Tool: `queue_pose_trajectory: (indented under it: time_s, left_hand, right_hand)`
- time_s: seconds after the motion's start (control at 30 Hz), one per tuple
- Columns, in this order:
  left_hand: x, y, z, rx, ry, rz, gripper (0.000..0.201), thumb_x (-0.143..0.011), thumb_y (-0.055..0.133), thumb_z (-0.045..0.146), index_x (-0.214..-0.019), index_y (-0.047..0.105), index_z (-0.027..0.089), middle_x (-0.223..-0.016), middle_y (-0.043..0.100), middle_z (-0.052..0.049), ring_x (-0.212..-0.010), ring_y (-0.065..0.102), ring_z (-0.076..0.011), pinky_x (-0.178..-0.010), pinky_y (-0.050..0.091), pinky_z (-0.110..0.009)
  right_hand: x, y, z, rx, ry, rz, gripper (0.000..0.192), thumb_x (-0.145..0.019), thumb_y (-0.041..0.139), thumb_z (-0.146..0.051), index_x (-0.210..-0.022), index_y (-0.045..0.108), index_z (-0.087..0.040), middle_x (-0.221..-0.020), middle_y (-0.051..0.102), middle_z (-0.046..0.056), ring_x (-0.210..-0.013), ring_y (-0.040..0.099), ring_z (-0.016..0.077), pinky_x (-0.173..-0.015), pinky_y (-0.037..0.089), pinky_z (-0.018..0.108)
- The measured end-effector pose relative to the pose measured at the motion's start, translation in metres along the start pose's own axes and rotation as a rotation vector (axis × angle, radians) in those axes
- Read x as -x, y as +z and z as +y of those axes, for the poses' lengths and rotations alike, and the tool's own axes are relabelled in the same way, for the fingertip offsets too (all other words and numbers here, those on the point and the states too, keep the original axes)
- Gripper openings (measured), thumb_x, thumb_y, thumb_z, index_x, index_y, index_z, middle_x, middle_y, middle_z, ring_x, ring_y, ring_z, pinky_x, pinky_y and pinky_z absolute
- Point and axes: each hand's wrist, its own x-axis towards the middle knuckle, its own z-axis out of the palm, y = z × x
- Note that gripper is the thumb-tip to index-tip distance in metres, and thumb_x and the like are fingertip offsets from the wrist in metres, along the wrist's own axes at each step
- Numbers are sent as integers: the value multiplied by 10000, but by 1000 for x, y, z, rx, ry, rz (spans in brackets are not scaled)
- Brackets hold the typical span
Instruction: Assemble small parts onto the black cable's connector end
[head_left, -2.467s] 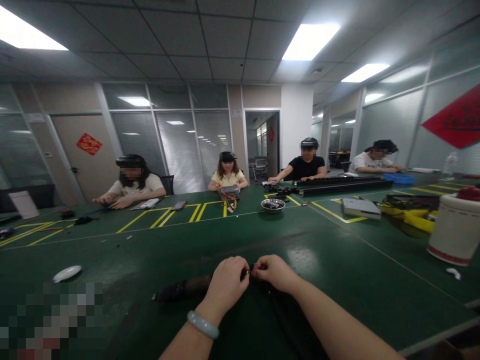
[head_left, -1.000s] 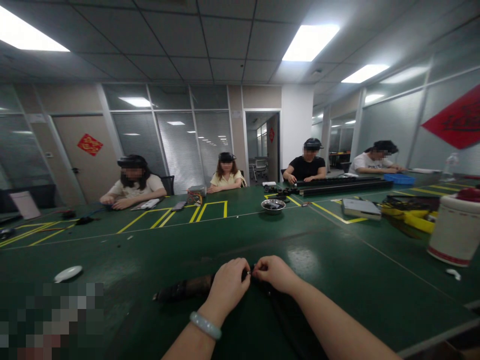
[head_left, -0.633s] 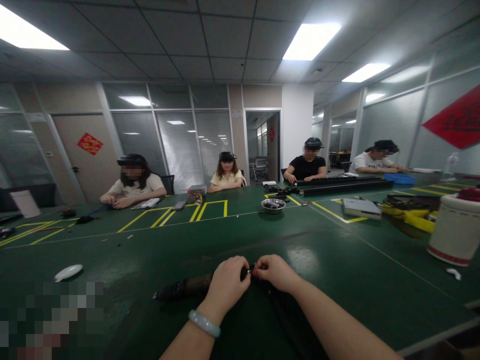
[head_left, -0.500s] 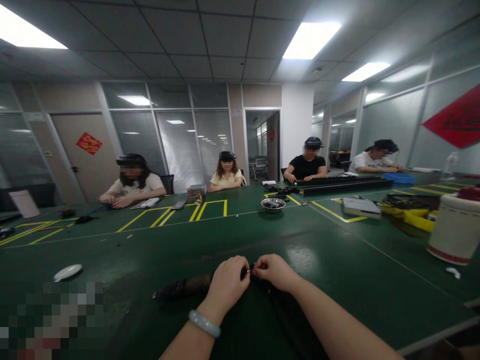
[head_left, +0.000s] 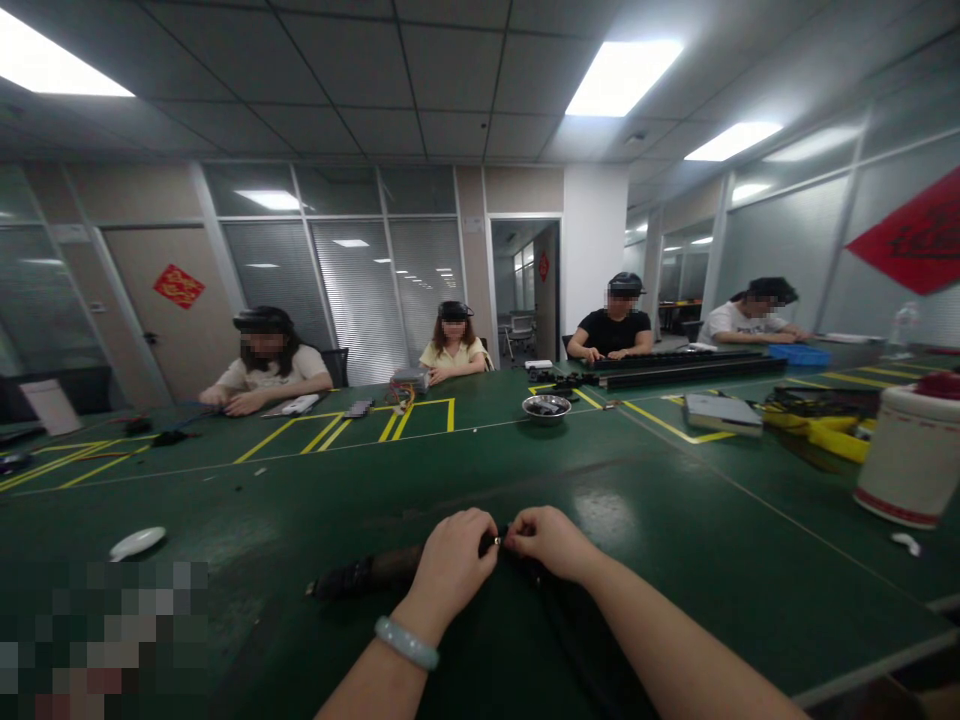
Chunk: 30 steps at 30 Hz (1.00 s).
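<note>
My left hand [head_left: 459, 552], with a pale bangle [head_left: 407, 643] on its wrist, is closed in a pinch. A small shiny metal tip [head_left: 496, 541] shows at its fingertips; the rest of that piece is hidden. Close on its right, my right hand [head_left: 550, 541] is pinched too, and a bit of something dark shows by its fingers. What it grips I cannot make out. A dark, tube-shaped tool [head_left: 367, 572] with a narrow metal end pointing left lies on the green table [head_left: 330, 500], partly behind my left hand. Black, cable-like material [head_left: 562, 620] runs below my right hand.
A white oval object [head_left: 138, 542] lies at left. Ahead stand a metal bowl [head_left: 547, 408] and long black rails [head_left: 690, 367]. On the right are a grey box [head_left: 721, 415], a yellow tray [head_left: 836, 438] and a large white container [head_left: 909, 455]. Several people sit across the table.
Both my hands keep nearly the same place and pinch. Across the table, a seated person's hands have shifted slightly beside a grey box with wires.
</note>
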Motion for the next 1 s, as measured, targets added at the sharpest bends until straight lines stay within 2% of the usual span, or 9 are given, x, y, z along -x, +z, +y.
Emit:
queue_pose_trajectory:
  time_s: [0.17, 0.5, 1.0]
  left_hand:
    - [0, 2, 0, 20, 18, 3, 114, -838, 549, 202, -924, 605, 252, -966, 618, 14, -898, 565, -163, -817, 399, -286]
    - [1, 0, 1, 11, -38, -23, 119, -849, 558, 259, -959, 603, 263, -982, 619, 14, -899, 569, -162, -780, 404, -276]
    - [3, -1, 5, -20, -26, -14, 108, -861, 540, 229, -937, 607, 266, -980, 631, 19, -921, 578, -161, -818, 406, -282]
  right_hand:
    - [0, 0, 0, -1, -17, 2, 143, -767, 664, -299, -807, 729, -178, -740, 723, 18, -653, 635, 140, -591, 435, 204]
    - [1, 0, 1, -30, -9, 12, 158, -768, 667, -320, -805, 724, -178, -732, 720, 16, -651, 632, 142, -573, 427, 204]
    - [-1, 0, 0, 15, -22, -38, 159, -800, 624, -303, -809, 706, -168, -715, 707, 20, -629, 614, 141, -569, 417, 212]
